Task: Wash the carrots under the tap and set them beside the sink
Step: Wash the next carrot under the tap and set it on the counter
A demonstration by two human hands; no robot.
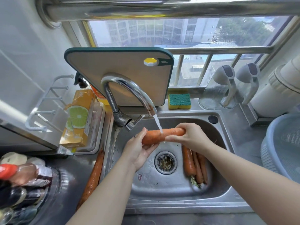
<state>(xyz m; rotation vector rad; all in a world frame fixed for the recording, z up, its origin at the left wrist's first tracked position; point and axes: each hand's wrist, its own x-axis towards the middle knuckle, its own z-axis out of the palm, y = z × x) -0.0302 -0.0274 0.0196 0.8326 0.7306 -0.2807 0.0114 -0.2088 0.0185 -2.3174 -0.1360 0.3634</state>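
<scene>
Right now both hands meet above the sink (pixel 162 190) on a single carrot (pixel 154 136), which is held level and crosswise. The left hand (pixel 138 151) lies palm up beneath the carrot's left end, with the wrist bent back and the fingers curling up round the far side, so the end sits cradled in them. The right hand (pixel 189 137) sits on top with the palm down. Its fingers are wrapped over the right end and its thumb is stretched along the near side toward the left hand. Both bare forearms run up from the bottom edge and converge on the grip. Between the two hands, the water stream (pixel 158 123) from the tap (pixel 128 89) strikes the top of the carrot, and the spout arches above and behind the grip. Just beneath the grip, on the near side, is the drain (pixel 165 162). Under the right wrist, a bunch of carrots (pixel 193 164) lies on the sink floor, stalk ends toward the person. Outside the left forearm, one long carrot (pixel 95 174) lies on the counter (pixel 76 166), just beside the sink rim. Behind the grip a cutting board (pixel 120 75) stands upright, with a sponge (pixel 179 101) to its right.
</scene>
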